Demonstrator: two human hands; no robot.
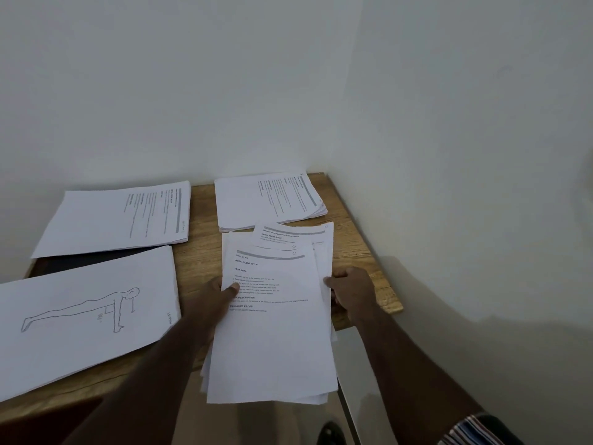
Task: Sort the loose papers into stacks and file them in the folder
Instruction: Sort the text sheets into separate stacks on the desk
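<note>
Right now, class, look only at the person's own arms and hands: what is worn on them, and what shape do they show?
Both forearms are bare, with no watch, ring or glove visible on the left hand or the right hand. Near the right upper arm a striped sleeve shows, banded dark, white and reddish. The arms are long and slim, entering from the bottom edge.

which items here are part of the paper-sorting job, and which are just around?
In the job:
held sheaf of papers, gripped by left hand and right hand
far right stack
far left stack
push-up drawing stack
dark folder, under the far left stack

Just around:
wooden table
shoe
</note>
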